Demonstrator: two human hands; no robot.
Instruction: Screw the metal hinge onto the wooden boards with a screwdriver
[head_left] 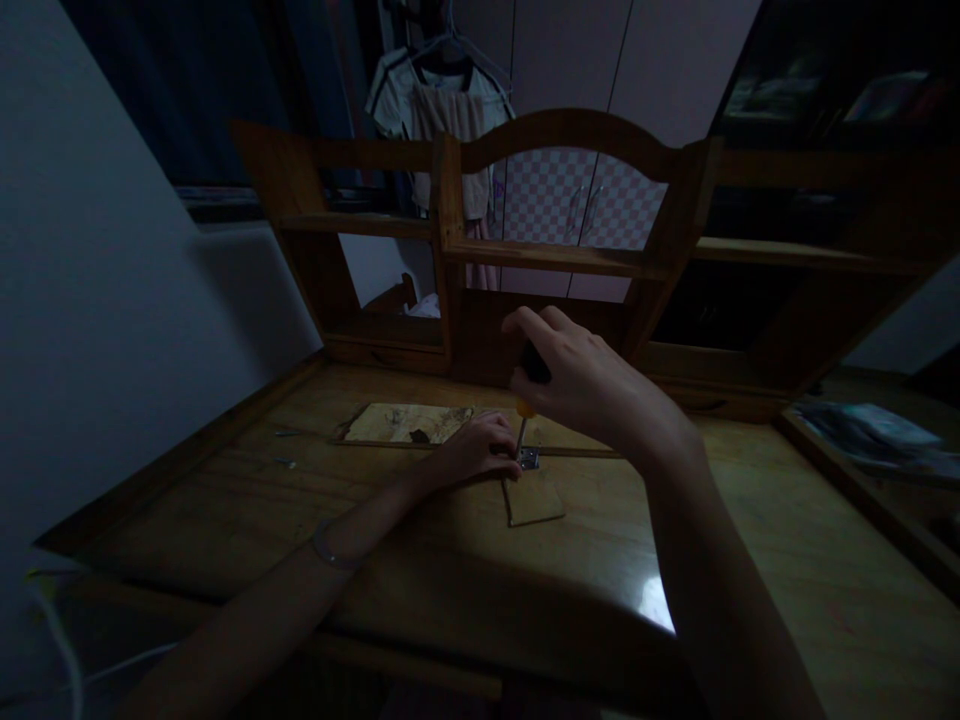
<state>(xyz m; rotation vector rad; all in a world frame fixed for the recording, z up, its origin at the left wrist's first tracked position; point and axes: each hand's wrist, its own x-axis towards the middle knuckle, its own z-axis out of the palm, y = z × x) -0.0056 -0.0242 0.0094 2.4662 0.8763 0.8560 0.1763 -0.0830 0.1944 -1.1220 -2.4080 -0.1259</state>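
Observation:
My right hand (574,375) is wrapped around the black and yellow handle of a screwdriver (523,425), which points down with its shaft slightly tilted. The tip of the shaft meets a small metal hinge (529,458). That hinge lies where a small square wooden board (534,502) adjoins a long, stained wooden board (405,424). Beside the screwdriver tip, my left hand (480,448) rests low with its fingers curled together against the hinge's left side. Whatever those fingertips pinch is hidden.
All this lies on a wooden desk (600,555). Two small metal pieces, probably screws, lie to the left, one of them here (285,462). A wooden shelf unit (555,258) rises along the back. Papers or books (870,435) are stacked at the right behind a raised edge.

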